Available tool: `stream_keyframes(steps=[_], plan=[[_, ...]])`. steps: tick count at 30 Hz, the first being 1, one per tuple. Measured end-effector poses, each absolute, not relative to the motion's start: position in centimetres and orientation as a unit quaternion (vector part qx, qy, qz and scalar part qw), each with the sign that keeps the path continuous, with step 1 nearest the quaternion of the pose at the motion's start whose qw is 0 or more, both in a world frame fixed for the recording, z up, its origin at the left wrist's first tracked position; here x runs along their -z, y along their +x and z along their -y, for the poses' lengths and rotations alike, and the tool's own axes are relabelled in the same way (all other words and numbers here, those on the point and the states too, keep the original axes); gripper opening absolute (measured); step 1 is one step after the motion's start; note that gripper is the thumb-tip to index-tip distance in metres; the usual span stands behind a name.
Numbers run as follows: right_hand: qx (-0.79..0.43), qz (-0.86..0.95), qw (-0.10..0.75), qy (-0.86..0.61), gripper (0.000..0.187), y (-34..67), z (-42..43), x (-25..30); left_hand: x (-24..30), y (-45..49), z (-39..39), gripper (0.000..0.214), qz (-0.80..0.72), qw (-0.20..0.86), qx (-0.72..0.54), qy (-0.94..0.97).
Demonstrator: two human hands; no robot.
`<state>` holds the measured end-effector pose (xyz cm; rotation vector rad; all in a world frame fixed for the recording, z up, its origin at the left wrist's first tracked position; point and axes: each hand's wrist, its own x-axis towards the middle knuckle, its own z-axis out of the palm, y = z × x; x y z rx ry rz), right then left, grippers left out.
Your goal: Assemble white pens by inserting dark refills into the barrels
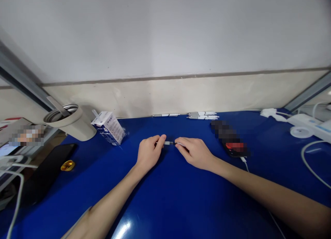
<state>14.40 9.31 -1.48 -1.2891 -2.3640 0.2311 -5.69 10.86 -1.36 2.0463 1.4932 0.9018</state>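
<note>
Both of my hands rest on a blue table point(181, 197) and hold one small white-and-silver pen point(169, 143) between them. My left hand point(149, 153) is closed round its left end, with the fingers curled. My right hand point(193, 152) pinches the right end. Only a short middle stretch of the pen shows between the fingertips. Several more white pens point(203, 115) lie in a group by the wall behind my hands, and a single pen point(165, 115) lies to their left.
A beige cup point(71, 123) lies tipped at the back left beside a small drink carton point(110, 127). A black phone point(49, 168) and a gold ring-shaped object point(68, 165) sit at the left. A phone on a cable point(232, 144) lies right of my hands. A white power strip point(310, 125) and cables occupy the far right.
</note>
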Motion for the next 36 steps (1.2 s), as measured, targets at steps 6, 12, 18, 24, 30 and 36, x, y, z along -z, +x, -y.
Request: stream_keyframes(steps=[6, 12, 18, 24, 30, 36], plan=[[-0.083, 0.845, 0.244, -0.469, 0.021, 14.4, -9.4, 1.6, 1.3, -5.7, -10.5, 0.019, -0.454, 0.267, -0.357, 0.772], [-0.082, 0.832, 0.271, -0.477, 0.020, 14.6, -9.7, 1.8, 1.3, -5.6, -10.4, 0.016, -0.446, 0.240, -0.394, 0.767], [-0.102, 0.792, 0.325, -0.507, 0.017, 14.7, -9.8, 1.6, 1.2, -5.8, -10.6, 0.020, -0.518, 0.261, -0.481, 0.657], [-0.124, 0.764, 0.359, -0.522, 0.017, 14.8, -9.9, 1.6, 1.6, -6.0, -11.0, 0.022, -0.551, 0.280, -0.523, 0.587], [-0.130, 0.775, 0.348, -0.511, 0.017, 14.8, -9.8, 1.5, 2.3, -5.8, -11.3, 0.011, -0.553, 0.199, -0.384, 0.712], [-0.109, 0.792, 0.317, -0.510, 0.015, 14.7, -9.9, 1.8, 2.0, -5.4, -10.7, 0.014, -0.512, 0.093, -0.347, 0.780]])
